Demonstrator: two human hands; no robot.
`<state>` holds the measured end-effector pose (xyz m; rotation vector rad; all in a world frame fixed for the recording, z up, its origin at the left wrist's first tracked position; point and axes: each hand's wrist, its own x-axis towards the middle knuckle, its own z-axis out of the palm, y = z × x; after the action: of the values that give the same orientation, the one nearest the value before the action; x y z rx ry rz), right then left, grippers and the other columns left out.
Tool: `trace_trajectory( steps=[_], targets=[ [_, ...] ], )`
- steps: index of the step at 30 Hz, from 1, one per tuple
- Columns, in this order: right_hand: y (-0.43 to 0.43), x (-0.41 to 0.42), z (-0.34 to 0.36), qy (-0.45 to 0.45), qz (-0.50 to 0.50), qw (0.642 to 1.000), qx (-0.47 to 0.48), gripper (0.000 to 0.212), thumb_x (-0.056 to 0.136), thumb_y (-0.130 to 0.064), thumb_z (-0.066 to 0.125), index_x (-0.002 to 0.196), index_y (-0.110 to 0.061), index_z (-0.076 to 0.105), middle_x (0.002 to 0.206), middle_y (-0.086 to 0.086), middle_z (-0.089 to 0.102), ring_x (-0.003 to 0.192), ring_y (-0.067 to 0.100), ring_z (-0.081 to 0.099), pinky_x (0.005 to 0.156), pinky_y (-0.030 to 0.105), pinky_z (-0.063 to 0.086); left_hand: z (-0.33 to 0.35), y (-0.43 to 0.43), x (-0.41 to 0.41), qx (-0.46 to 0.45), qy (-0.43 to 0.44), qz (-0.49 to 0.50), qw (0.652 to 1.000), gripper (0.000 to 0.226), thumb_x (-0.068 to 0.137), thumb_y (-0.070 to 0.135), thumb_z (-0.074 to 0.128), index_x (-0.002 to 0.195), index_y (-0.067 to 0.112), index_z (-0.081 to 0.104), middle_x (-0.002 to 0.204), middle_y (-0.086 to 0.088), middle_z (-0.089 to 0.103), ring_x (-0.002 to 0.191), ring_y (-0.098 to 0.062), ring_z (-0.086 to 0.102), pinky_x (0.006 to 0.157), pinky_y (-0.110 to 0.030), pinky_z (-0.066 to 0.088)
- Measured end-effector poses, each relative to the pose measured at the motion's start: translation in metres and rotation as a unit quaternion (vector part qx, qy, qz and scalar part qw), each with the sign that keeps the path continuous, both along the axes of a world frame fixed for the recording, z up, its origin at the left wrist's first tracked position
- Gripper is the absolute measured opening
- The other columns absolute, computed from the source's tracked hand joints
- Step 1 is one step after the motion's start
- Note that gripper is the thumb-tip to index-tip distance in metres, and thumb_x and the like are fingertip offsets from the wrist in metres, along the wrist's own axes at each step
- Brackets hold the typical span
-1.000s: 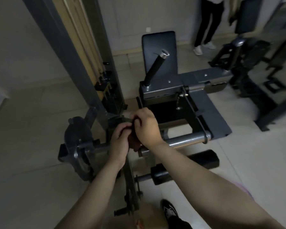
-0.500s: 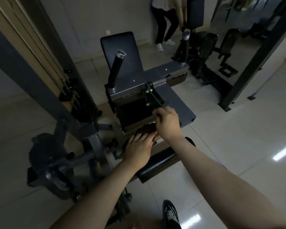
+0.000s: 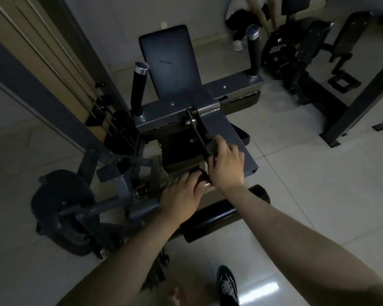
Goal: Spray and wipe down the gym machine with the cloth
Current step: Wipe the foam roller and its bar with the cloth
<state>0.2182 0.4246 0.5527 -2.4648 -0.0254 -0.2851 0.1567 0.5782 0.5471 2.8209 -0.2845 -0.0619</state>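
Floor (image 3: pixel 318 191): pale glossy tile, one bright glare streak near the bottom edge; light is low throughout. Wall (image 3: pixel 119 21) plain grey. Machine (image 3: pixel 228 88) sits mid-frame, grey steel frame, dark backrest (image 3: pixel 168 60) upright at the far end with a black handle on each side, left handle (image 3: pixel 139 91) and right handle (image 3: pixel 253 51), both chrome-capped. Weight stack (image 3: pixel 119 133) stands against the tall upright on the left. Black roller (image 3: pixel 226 214) lies across the near end, below both wrists. Second machine (image 3: pixel 296 62) stands well apart at upper right; a person (image 3: pixel 238 23) is beside it by the wall, only partly in frame. Shoe (image 3: pixel 227 286) on the tile at the bottom. Both forearms reach in from the bottom edge and converge at the near end of the frame. Left hand (image 3: pixel 181 198) lies palm down, fingers straight and together, over the chrome bar (image 3: pixel 208 186), fingertips on the cloth (image 3: pixel 201 176). Cloth is a small dark reddish wad on the bar, between the two hands and mostly covered. Right hand (image 3: pixel 227 166) is knuckles up, fingers bent over the lower end of the black link (image 3: pixel 197 129) at the edge of the grey plate (image 3: pixel 230 135), thumb side toward the cloth; cannot tell whether it pinches the cloth or only rests there
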Motion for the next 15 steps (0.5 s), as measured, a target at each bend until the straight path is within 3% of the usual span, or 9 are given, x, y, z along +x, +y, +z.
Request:
trace_trajectory(
  steps=[6,11,15],
  targets=[
    [-0.007,-0.001,-0.010,-0.010,0.089,0.985,-0.146,0.054,0.094,-0.034,0.050,0.147,-0.028,0.039,0.126,0.001,0.057,0.126,0.028,0.039,0.105,0.047,0.029,-0.006,0.044,-0.025,0.014,-0.027,0.099,0.995,0.040,0.106,0.044,0.029,0.125,0.026,0.060,0.112,0.002,0.066,0.101,-0.022,0.063,0.081,-0.033,0.041],
    [-0.009,-0.001,-0.007,-0.028,0.083,0.991,-0.096,0.044,0.094,-0.030,0.045,0.137,-0.027,0.050,0.119,0.000,0.060,0.120,0.026,0.043,0.104,0.044,0.027,-0.014,0.000,-0.018,0.024,-0.071,0.117,0.990,0.041,0.101,0.036,0.028,0.124,0.024,0.061,0.113,0.002,0.068,0.097,-0.023,0.062,0.085,-0.038,0.042],
    [-0.017,-0.001,-0.011,-0.043,0.086,0.994,-0.043,0.038,0.094,-0.022,0.046,0.129,-0.027,0.058,0.113,0.000,0.061,0.116,0.025,0.048,0.103,0.040,0.029,-0.015,-0.063,-0.012,0.012,-0.123,0.075,0.990,0.032,0.092,0.021,0.042,0.119,0.017,0.060,0.110,0.000,0.066,0.109,-0.021,0.060,0.102,-0.039,0.043]
  ],
)
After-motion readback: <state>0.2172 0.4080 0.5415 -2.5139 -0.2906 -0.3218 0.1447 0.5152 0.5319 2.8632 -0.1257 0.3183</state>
